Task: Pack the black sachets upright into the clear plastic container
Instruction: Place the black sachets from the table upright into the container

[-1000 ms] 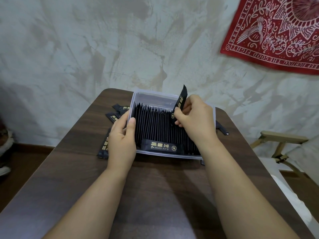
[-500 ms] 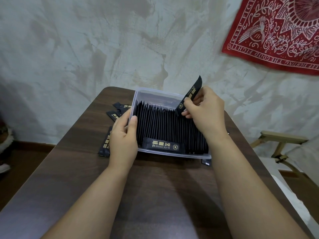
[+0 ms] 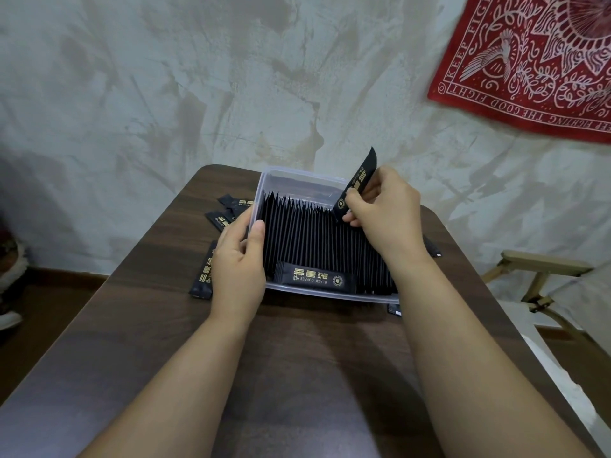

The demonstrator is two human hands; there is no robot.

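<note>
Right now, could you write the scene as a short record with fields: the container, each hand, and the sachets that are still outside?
container: clear plastic container on the wooden table
packed: row of upright sachets fills most of it; one crosswise sachet at the near wall
right hand: right hand pinches a tilted sachet above the far right corner
left hand: left hand grips the container's left wall
outside: loose sachets on the table, left of the container
background: red bandana on the wall
</note>
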